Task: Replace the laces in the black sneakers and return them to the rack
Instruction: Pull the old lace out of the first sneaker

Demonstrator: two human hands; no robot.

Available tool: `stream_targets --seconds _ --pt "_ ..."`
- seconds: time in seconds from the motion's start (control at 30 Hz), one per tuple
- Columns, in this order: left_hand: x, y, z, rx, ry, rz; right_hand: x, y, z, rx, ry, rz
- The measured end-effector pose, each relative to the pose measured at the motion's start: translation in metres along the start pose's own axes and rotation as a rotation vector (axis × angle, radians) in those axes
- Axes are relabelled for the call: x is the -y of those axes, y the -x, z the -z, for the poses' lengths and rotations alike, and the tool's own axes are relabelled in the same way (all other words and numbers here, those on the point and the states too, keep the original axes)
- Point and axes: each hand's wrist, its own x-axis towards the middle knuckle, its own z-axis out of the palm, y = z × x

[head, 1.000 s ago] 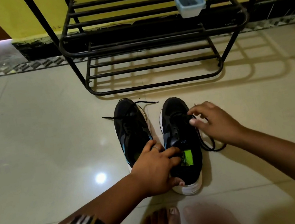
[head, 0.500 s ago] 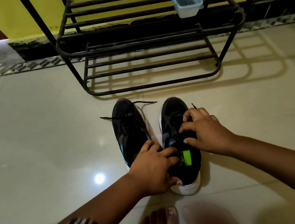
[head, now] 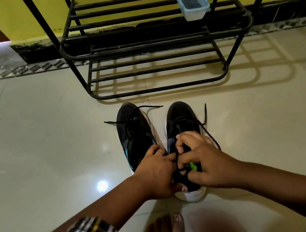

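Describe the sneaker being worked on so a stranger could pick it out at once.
Start at the black metal shoe rack against the yellow wall; two black sneakers sit on the pale tiled floor in front of it. Take the right sneaker. Unlike the left sneaker, it has both hands on it, the left hand and right hand, and a green patch inside.
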Motion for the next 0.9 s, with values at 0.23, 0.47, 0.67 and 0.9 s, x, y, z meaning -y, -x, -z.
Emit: stream_targets --seconds 0.23,0.47,0.67,0.9 --pt "0.002 0.000 -0.004 -0.019 -0.011 -0.016 0.000 -0.011 0.020 -0.119 -0.368 -0.059" --pt "0.004 -0.001 -0.008 -0.043 -0.003 -0.039 -0.021 -0.025 0.053 -0.160 -0.009 -0.417" --pt "0.005 -0.002 -0.006 -0.036 -0.003 -0.044 -0.013 -0.028 0.052 0.070 0.322 -0.533" --pt "0.004 -0.002 -0.007 -0.036 -0.007 -0.042 -0.011 -0.021 0.064 -0.026 0.369 -0.391"
